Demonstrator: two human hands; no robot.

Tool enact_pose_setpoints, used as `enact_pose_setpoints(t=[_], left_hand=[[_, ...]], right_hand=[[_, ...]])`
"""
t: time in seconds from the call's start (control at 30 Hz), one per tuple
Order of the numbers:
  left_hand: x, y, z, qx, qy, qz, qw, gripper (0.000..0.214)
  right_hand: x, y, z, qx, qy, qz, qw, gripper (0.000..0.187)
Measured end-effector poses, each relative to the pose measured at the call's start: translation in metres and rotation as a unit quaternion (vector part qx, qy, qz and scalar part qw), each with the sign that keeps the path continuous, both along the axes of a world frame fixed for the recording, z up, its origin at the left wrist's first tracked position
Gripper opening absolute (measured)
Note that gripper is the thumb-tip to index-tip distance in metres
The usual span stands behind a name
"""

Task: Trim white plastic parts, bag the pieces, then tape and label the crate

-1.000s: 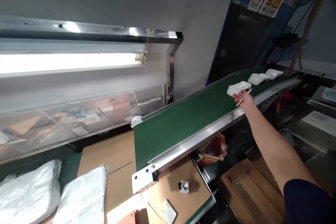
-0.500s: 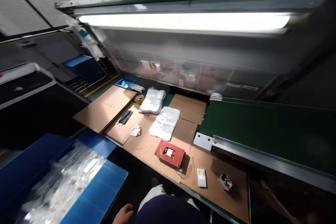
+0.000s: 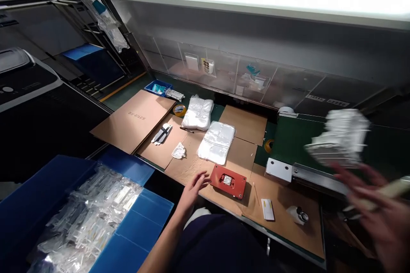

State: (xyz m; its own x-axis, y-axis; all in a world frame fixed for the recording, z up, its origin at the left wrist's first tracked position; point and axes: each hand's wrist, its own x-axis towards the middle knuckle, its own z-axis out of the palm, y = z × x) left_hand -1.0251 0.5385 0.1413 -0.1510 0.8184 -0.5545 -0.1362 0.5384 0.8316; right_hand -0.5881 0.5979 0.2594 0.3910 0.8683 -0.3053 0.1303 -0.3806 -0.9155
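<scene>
My left hand [image 3: 194, 185] is open, fingers spread, hovering over the cardboard-covered bench just left of a red fixture plate [image 3: 228, 181] with a small square part at its centre. My right hand [image 3: 378, 213] is smeared by motion at the lower right. It carries a blurred stack of white flat parts [image 3: 341, 138] in the air over the green conveyor belt [image 3: 288, 136], and a pale stick [image 3: 392, 188] lies across its fingers.
A blue bin [image 3: 134, 239] of clear-bagged parts sits at the lower left. Two white plastic bags [image 3: 217, 141], a yellow tape roll [image 3: 179, 109], a white card [image 3: 267, 209] and a small metal cylinder [image 3: 297, 215] lie on the bench. Clear compartments line the back.
My view swung from the conveyor's far end back to the bench. My right hand came back from the belt with the white stack, and my left hand rose to the red fixture.
</scene>
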Motion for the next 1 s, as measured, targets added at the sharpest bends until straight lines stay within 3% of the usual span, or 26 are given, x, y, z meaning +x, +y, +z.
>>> enact_pose_setpoints(t=[0.07,0.17,0.23,0.3,0.4,0.57,0.73,0.9,1.0], left_hand=[[-0.003,0.025,0.031,0.033,-0.149,0.031,0.988,0.066],[-0.022,0.044,0.068,-0.017,-0.319,0.030,0.947,0.077],[-0.041,0.045,0.081,-0.078,-0.380,0.026,0.921,0.085],[-0.061,0.040,0.088,-0.121,-0.403,0.035,0.906,0.085],[-0.084,0.029,0.094,-0.123,-0.425,0.039,0.896,0.080],[-0.102,0.023,0.105,-0.077,-0.483,0.006,0.872,0.090],[-0.102,0.025,0.114,-0.062,-0.497,-0.013,0.866,0.089],[-0.090,0.029,0.126,-0.086,-0.589,-0.066,0.801,0.093],[-0.084,0.029,0.125,-0.085,-0.621,-0.082,0.775,0.093]], right_hand=[[-0.075,-0.019,-0.008,-0.055,0.155,0.032,0.986,0.049],[-0.192,-0.041,-0.022,-0.131,0.348,0.145,0.917,0.047],[-0.250,-0.053,-0.027,-0.158,0.398,0.212,0.878,0.038],[-0.282,-0.062,-0.026,-0.173,0.397,0.252,0.865,0.032],[-0.294,-0.065,-0.020,-0.184,0.327,0.267,0.888,0.035],[-0.283,-0.048,-0.023,-0.211,0.108,0.219,0.947,0.048],[-0.278,-0.036,-0.031,-0.231,0.050,0.236,0.942,0.058],[-0.269,-0.030,-0.033,-0.220,0.053,0.254,0.940,0.055],[-0.263,-0.029,-0.035,-0.218,0.055,0.257,0.940,0.054]])
